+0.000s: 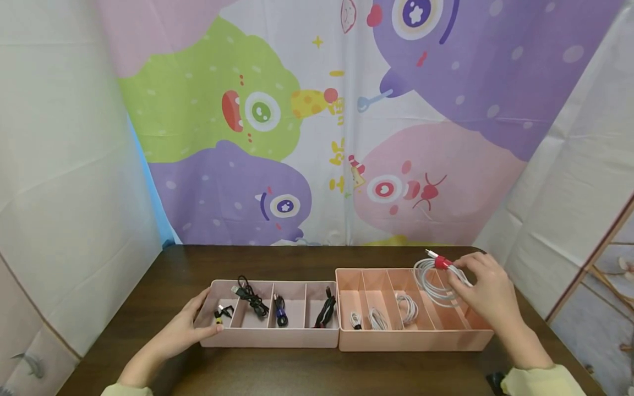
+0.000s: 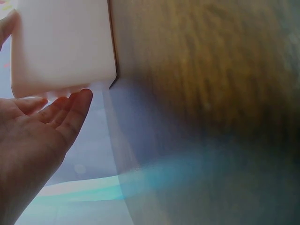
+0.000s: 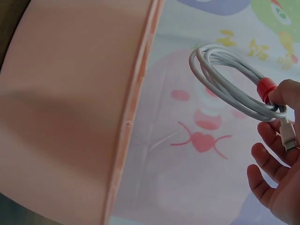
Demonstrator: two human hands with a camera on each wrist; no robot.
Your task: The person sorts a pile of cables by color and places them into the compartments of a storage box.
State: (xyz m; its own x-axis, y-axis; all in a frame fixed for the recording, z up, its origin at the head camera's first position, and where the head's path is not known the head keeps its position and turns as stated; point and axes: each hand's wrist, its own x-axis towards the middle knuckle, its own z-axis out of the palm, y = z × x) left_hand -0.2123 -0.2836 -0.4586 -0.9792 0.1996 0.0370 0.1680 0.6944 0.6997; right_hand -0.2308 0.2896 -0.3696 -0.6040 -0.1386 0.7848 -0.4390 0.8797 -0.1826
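Observation:
My right hand [image 1: 487, 289] pinches a coiled white charging cable [image 1: 430, 278] bound with a red strap [image 3: 266, 89]. The coil hangs over the right part of the peach divided storage box [image 1: 416, 341]; one white plug [image 3: 288, 135] shows below the thumb. My left hand [image 1: 178, 325] grips the left end of the pale pink divided storage box [image 1: 269, 337], thumb at the front rim and fingers around the end wall. Inside that box lie a black USB cable [image 1: 252, 298], a cable with a purple tie [image 1: 280, 311], a thicker black cable [image 1: 326, 309] and a short black cable [image 1: 225, 312].
Coiled white cables, such as one in the third compartment [image 1: 409, 309], lie in the left compartments of the peach box. Both boxes stand side by side on a dark wooden table [image 1: 277, 374]. A cartoon-printed curtain [image 1: 322, 126] hangs behind. A small black object [image 1: 495, 383] lies near the right sleeve.

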